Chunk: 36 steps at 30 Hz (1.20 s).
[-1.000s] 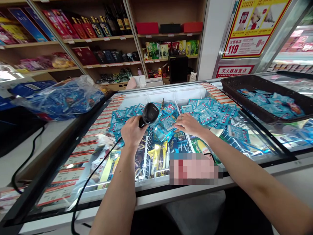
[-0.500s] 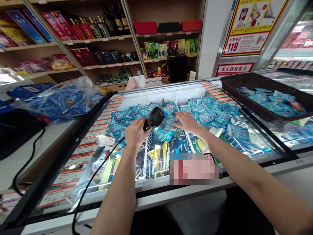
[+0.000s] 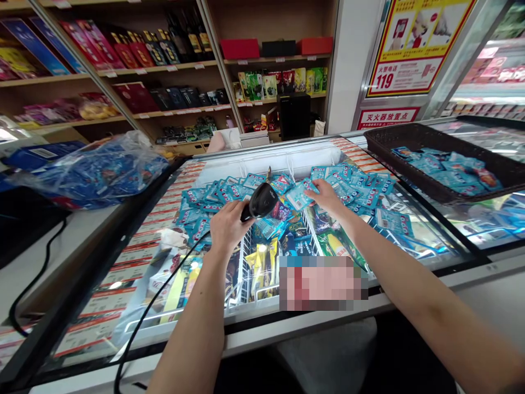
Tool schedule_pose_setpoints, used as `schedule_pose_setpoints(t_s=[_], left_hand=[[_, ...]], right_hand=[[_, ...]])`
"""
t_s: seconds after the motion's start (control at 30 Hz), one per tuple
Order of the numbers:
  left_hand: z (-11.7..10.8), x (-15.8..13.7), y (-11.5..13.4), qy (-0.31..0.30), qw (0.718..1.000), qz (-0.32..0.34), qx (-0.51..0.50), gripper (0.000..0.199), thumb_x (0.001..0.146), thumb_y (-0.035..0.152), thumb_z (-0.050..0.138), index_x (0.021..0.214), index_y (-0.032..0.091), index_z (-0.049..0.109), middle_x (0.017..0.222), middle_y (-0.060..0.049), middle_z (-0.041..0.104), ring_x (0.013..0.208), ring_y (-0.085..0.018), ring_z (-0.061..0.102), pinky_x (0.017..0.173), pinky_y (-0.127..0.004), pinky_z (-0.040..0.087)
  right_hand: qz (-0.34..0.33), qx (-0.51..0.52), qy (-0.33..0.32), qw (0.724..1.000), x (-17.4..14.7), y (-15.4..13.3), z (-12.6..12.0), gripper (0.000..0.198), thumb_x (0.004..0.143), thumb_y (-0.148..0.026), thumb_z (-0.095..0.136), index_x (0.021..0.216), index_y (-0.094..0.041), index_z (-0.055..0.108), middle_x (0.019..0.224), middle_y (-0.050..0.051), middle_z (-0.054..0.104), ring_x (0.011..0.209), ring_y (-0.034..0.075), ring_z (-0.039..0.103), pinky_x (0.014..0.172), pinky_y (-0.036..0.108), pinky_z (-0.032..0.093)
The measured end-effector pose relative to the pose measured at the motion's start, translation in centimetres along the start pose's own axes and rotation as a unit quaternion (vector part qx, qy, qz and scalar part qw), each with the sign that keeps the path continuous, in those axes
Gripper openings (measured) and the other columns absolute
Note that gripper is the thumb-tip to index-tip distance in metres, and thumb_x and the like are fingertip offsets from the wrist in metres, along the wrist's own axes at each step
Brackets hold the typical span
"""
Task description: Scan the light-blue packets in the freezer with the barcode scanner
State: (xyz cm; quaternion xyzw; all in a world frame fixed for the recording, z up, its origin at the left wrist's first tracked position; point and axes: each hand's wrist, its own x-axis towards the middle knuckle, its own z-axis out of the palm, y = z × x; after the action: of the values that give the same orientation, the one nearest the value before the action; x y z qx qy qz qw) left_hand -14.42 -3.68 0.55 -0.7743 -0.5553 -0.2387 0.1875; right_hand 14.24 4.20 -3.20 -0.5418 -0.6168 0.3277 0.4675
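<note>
My left hand [image 3: 228, 225] is wrapped round the handle of a black barcode scanner [image 3: 262, 201], whose head tilts over the middle of the freezer. Its cable [image 3: 164, 295] trails down past my left forearm. Between the thumb and fingers of my right hand [image 3: 326, 198] is a blue snack packet [image 3: 301, 194], just right of the scanner head. Similar blue packets [image 3: 233, 189] lie piled on the left of the freezer top, and another pile [image 3: 353, 186] spreads out beyond my right hand.
The glass-topped freezer [image 3: 102, 306] holds wire baskets with yellow packs [image 3: 260, 268]. A dark brown tray [image 3: 381, 145] with more blue packets stands at right. A plastic bag of blue packs [image 3: 102, 172] sits at left. A pixelated pinkish object [image 3: 324, 283] lies on the front edge.
My right hand has taken hold of a blue packet and moved slightly right with it. The left hand keeps the scanner in nearly the same place. The view has shifted slightly.
</note>
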Motion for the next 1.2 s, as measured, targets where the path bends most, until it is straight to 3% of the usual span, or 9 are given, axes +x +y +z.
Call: schedule_pose_setpoints(t_s=[0.1,0.27,0.47,0.93,1.07,1.2], left_hand=[[0.1,0.1,0.7,-0.018,1.0,0.021,-0.008,0.031,0.081,0.038,0.054,0.107,0.023,0.06,0.099,-0.006,0.067,0.095,-0.022,0.061,0.069,-0.029,0.043],[0.3,0.2,1.7,-0.037,0.997,0.055,-0.025,0.032,0.082,0.04,0.053,0.108,0.024,0.06,0.098,-0.005,0.067,0.093,-0.021,0.061,0.068,-0.029,0.043],[0.4,0.1,1.9,-0.035,0.997,0.049,-0.037,0.032,0.08,0.035,0.055,0.109,0.023,0.059,0.1,-0.005,0.067,0.094,-0.02,0.06,0.07,-0.028,0.044],[0.6,0.2,2.3,-0.045,0.995,0.08,-0.031,0.031,0.082,0.036,0.054,0.109,0.022,0.058,0.097,-0.003,0.066,0.091,-0.02,0.06,0.067,-0.028,0.044],[0.6,0.1,2.3,-0.052,0.995,0.075,-0.03,0.032,0.081,0.036,0.054,0.109,0.022,0.058,0.098,-0.004,0.066,0.093,-0.02,0.06,0.067,-0.028,0.044],[0.6,0.1,2.1,-0.042,0.996,0.069,-0.031,0.031,0.082,0.036,0.054,0.109,0.022,0.058,0.101,-0.004,0.066,0.095,-0.02,0.06,0.069,-0.027,0.044]], right_hand=[[0.016,0.092,0.03,0.995,0.6,0.8,0.1,0.03,0.072,-0.033,0.062,0.095,-0.021,0.048,0.086,0.001,0.058,0.072,0.016,0.058,0.055,0.032,0.054],[0.003,0.089,0.049,0.995,1.0,1.5,0.3,0.031,0.072,-0.032,0.059,0.096,-0.023,0.042,0.084,-0.001,0.056,0.073,0.014,0.056,0.058,0.031,0.053],[-0.032,-0.006,0.077,0.996,0.9,2.0,0.4,0.028,0.074,-0.036,0.056,0.095,-0.021,0.044,0.085,0.0,0.055,0.074,0.014,0.054,0.066,0.03,0.05],[-0.01,0.092,0.062,0.994,1.0,2.2,0.6,0.034,0.07,-0.04,0.062,0.094,-0.023,0.044,0.082,-0.002,0.053,0.072,0.014,0.053,0.063,0.031,0.051],[-0.022,0.095,0.058,0.994,0.9,2.2,0.6,0.037,0.072,-0.04,0.06,0.1,-0.023,0.044,0.084,-0.001,0.054,0.073,0.016,0.054,0.064,0.035,0.053],[-0.087,-0.025,0.09,0.992,0.0,0.8,0.0,0.045,0.082,-0.032,0.051,0.122,-0.021,0.037,0.087,0.003,0.057,0.077,0.019,0.057,0.075,0.04,0.051]])
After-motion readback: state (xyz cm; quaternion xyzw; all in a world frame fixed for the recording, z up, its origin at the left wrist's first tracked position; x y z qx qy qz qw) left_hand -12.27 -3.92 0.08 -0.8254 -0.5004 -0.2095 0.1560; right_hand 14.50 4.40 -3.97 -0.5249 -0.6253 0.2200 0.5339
